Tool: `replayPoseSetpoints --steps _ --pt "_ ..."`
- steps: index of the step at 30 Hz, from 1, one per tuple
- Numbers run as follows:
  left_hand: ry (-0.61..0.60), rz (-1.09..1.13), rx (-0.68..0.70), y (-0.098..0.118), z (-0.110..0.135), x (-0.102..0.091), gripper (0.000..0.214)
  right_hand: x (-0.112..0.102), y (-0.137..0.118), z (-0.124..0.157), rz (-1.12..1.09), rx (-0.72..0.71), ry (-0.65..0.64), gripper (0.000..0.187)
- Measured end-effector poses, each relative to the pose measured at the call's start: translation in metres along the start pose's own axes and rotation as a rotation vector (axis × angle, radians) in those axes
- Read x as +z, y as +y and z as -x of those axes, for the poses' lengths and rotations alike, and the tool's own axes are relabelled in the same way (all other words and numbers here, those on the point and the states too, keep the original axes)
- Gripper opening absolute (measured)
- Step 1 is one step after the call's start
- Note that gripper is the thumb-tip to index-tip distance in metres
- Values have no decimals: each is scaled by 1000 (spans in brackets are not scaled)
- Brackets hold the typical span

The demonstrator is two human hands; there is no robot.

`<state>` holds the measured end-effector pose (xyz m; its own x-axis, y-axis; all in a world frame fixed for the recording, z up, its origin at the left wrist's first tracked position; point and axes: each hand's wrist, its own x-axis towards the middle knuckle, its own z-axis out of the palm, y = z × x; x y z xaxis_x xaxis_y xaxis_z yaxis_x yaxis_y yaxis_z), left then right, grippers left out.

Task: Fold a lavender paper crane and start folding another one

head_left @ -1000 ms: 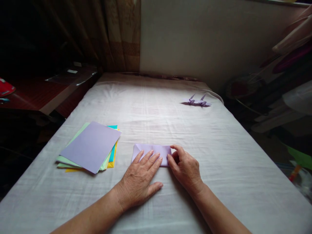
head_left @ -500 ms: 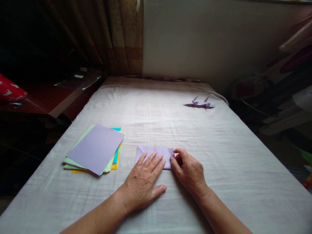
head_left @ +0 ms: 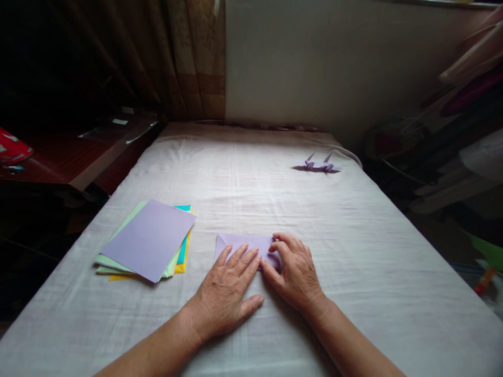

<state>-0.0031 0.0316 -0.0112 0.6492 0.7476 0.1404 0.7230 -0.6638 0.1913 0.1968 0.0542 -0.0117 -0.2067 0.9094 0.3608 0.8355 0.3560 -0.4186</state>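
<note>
A folded sheet of purple paper (head_left: 251,242) lies flat on the white sheet close in front of me, with a diagonal crease at its left end. My left hand (head_left: 223,296) rests palm down with its fingers spread, fingertips pressing on the paper. Around the paper's right end my right hand (head_left: 294,269) has its fingers curled. Its thumb is at the near edge beside the left fingertips, and its fingers sit on the far right part. That hand covers the right end.
On the left lies a stack of coloured paper (head_left: 151,238), purple on top. A purple folded-paper figure (head_left: 318,165) with two upright points stands at the far right. Beyond the bed's left edge is a dark red table (head_left: 90,162) with a clear plastic sleeve (head_left: 118,128).
My right thumb has slid left along the paper's near edge towards my left hand, and the right fingers have come further over the paper. The left hand stays flat on it.
</note>
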Motion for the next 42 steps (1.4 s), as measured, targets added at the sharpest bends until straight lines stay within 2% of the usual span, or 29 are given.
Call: replayPoseSetpoints --steps 10,17,21,25,28,32,37,42 --pt "15 -16 12 -2 0 3 66 -1 -2 -1 45 -3 -43 14" --pt "-32 16 -1 -1 0 -1 65 -5 16 12 95 -41 -106 17" --pt "-24 46 -3 -1 -1 -3 62 -7 26 16 126 -47 -128 26" --pt "-30 71 -6 0 -1 -5 54 -4 23 19 194 -70 -120 39" --pt "-32 71 -13 1 -2 -7 52 -1 16 26 253 -175 -117 48" --pt "-34 70 -11 2 -3 -10 53 0 14 40 303 -358 -193 56" --pt "-63 59 12 -2 0 -11 57 -6 18 41 356 -348 -313 63" --pt "-118 -11 1 -14 19 -12 62 -11 15 38 349 -307 -380 67"
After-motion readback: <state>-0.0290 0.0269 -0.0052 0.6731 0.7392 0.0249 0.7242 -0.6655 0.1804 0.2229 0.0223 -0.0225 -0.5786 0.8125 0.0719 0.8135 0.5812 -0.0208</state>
